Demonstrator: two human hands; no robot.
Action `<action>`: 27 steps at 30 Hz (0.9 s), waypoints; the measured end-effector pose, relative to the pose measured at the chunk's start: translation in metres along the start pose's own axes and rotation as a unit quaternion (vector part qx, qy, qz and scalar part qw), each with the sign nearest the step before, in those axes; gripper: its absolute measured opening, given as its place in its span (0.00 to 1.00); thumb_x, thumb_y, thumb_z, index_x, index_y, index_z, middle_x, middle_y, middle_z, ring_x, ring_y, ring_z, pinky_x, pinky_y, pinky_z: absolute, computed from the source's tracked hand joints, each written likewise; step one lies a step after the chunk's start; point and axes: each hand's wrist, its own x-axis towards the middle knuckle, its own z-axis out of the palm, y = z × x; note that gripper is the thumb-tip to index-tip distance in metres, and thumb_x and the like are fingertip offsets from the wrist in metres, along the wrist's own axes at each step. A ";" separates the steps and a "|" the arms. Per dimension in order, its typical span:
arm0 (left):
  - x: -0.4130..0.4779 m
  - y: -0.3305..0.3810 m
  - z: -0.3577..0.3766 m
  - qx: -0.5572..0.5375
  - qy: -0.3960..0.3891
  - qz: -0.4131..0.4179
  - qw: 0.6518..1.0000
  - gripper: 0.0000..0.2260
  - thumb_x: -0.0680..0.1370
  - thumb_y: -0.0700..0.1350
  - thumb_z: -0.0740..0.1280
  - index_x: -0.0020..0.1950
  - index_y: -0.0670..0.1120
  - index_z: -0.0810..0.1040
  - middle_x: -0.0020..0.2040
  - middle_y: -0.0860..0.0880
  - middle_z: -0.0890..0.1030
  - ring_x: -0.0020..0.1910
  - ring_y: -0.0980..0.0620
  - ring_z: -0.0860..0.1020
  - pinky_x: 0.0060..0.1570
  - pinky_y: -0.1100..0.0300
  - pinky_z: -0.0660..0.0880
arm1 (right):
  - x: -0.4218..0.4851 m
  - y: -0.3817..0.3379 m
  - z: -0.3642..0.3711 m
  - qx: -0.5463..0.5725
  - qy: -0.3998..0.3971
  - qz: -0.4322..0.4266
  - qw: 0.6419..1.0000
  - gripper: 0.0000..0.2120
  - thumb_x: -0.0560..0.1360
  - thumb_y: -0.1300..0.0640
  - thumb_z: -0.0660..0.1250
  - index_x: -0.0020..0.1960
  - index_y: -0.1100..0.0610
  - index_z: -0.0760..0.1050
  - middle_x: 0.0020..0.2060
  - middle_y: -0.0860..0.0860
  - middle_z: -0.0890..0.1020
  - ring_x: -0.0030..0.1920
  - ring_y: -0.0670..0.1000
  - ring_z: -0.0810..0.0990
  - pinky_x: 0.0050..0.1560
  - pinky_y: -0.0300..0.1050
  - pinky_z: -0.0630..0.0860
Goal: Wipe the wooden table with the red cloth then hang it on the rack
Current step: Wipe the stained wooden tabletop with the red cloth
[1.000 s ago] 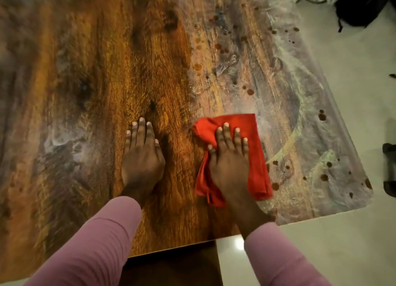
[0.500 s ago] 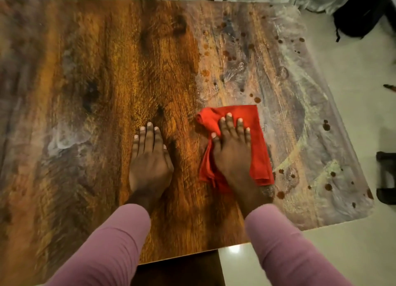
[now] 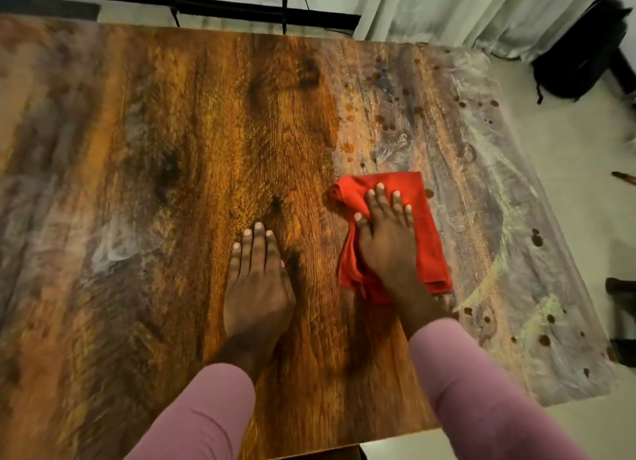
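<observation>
The wooden table (image 3: 172, 184) fills most of the view, its right part streaked with pale smears and dark drops. A folded red cloth (image 3: 426, 253) lies on it right of centre. My right hand (image 3: 387, 242) presses flat on the cloth with straight fingers. My left hand (image 3: 256, 284) rests flat on the bare wood just left of the cloth, fingers straight and together. A black metal rack (image 3: 230, 5) stands beyond the table's far edge.
Dark drops (image 3: 537, 239) dot the table's right side and near right corner. A black bag (image 3: 581, 53) sits on the floor at the far right beside pale curtains (image 3: 447, 12). Dark furniture parts (image 3: 623, 287) stand right of the table.
My right hand has pushed the red cloth away from me across the table. My left hand stays flat on the wood. The view has tilted up, showing the rack.
</observation>
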 end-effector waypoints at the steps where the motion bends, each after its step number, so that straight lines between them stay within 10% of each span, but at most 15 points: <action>1: 0.000 0.001 0.000 -0.001 0.003 -0.004 1.000 0.28 0.81 0.51 0.39 0.79 0.40 0.51 0.80 0.42 0.50 0.79 0.45 0.47 0.76 0.51 0.42 | 0.010 0.002 -0.002 0.004 0.002 0.034 0.999 0.28 0.81 0.43 0.47 0.78 0.54 0.54 0.78 0.49 0.54 0.78 0.53 0.46 0.77 0.52 0.41; 4: 0.000 0.001 0.001 0.009 -0.002 -0.011 1.000 0.27 0.81 0.50 0.42 0.78 0.39 0.53 0.79 0.41 0.53 0.79 0.44 0.49 0.76 0.50 0.44 | 0.018 -0.023 0.001 0.003 -0.001 0.076 0.997 0.27 0.82 0.46 0.50 0.79 0.54 0.51 0.79 0.49 0.50 0.78 0.55 0.44 0.77 0.53 0.39; 10: 0.006 0.006 -0.012 0.018 0.004 -0.041 0.999 0.24 0.79 0.48 0.52 0.73 0.39 0.68 0.72 0.39 0.69 0.73 0.40 0.65 0.74 0.45 0.57 | 0.002 -0.033 0.004 -0.011 -0.037 -0.124 0.992 0.26 0.83 0.45 0.49 0.79 0.52 0.53 0.79 0.47 0.51 0.78 0.52 0.45 0.77 0.51 0.39; 19: 0.105 0.040 -0.013 -0.001 0.040 -0.017 0.999 0.23 0.83 0.47 0.50 0.78 0.42 0.59 0.79 0.42 0.58 0.78 0.43 0.52 0.76 0.48 0.46 | 0.057 -0.016 -0.002 0.002 0.034 0.119 0.992 0.27 0.82 0.48 0.48 0.79 0.55 0.51 0.79 0.50 0.51 0.78 0.56 0.45 0.76 0.55 0.40; 27: 0.143 0.055 -0.001 0.014 0.032 -0.053 0.998 0.27 0.81 0.49 0.47 0.79 0.40 0.52 0.80 0.40 0.51 0.79 0.42 0.48 0.76 0.50 0.44 | 0.067 -0.003 -0.002 -0.010 -0.007 -0.115 0.993 0.26 0.82 0.45 0.49 0.78 0.51 0.56 0.78 0.49 0.55 0.78 0.54 0.49 0.77 0.54 0.42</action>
